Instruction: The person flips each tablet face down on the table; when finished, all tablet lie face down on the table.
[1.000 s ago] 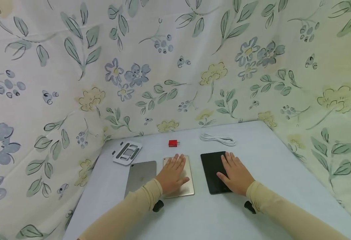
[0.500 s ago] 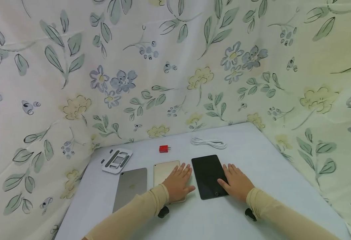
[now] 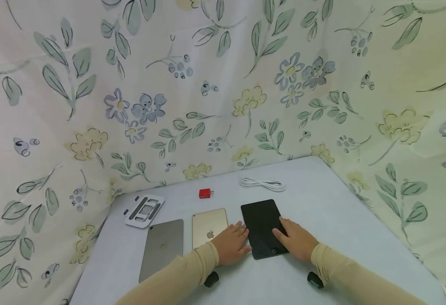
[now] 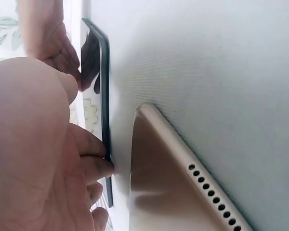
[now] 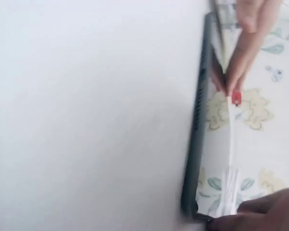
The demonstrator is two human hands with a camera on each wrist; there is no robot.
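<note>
A black tablet point(image 3: 262, 224) lies screen-up on the pale table point(image 3: 322, 203). A gold tablet point(image 3: 207, 224) lies back-up to its left. My left hand point(image 3: 235, 240) rests flat over the gold tablet's near right corner, its fingertips against the black tablet's left edge point(image 4: 105, 144). My right hand point(image 3: 288, 237) lies on the black tablet's near right part, thumb on the screen and fingers along the right edge. In the left wrist view the gold tablet point(image 4: 168, 192) shows its speaker holes. The right wrist view shows the black tablet's thin edge point(image 5: 198, 134) flat on the table.
A grey tablet point(image 3: 162, 248) lies at the left, with a white folding stand point(image 3: 143, 209) behind it. A small red charger point(image 3: 205, 193) and a coiled white cable point(image 3: 262, 184) sit at the back. Flowered cloth point(image 3: 207, 84) walls in the table on three sides.
Both hands slid back toward me. The left hand moved off the middle of the gold tablet, rightward to the black tablet's left edge. The right hand shifted to that tablet's near right part.
</note>
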